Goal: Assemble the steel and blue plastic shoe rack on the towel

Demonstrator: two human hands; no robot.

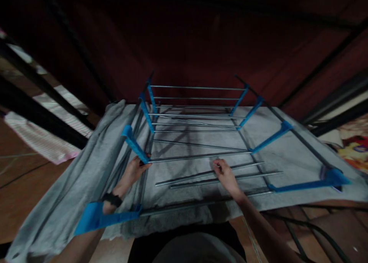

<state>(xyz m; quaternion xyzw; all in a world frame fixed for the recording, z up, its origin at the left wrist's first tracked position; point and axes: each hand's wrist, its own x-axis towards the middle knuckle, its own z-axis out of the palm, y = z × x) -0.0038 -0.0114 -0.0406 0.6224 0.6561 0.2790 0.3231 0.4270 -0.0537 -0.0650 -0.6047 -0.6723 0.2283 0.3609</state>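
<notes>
A rack frame of grey metal tubes joined by blue plastic brackets lies on a grey cloth (184, 144). My left hand (135, 171) is closed around the lower end of a blue bracket (136, 148), where a crossing metal tube (198, 156) meets it. The fingertips there are partly hidden. My right hand (225, 175) is over the middle of the frame, with thumb and fingers drawn together; I cannot make out what is in them. Two loose metal tubes lie about it: an upper tube (186, 177) and a lower tube (255, 175).
Another blue bracket (109, 219) stands at the near left, and one (304, 185) at the near right. Dark metal bars (37, 113) cross the left side. A dark red cloth (195, 52) hangs behind. Striped fabric (48, 132) lies on the tiled floor at left.
</notes>
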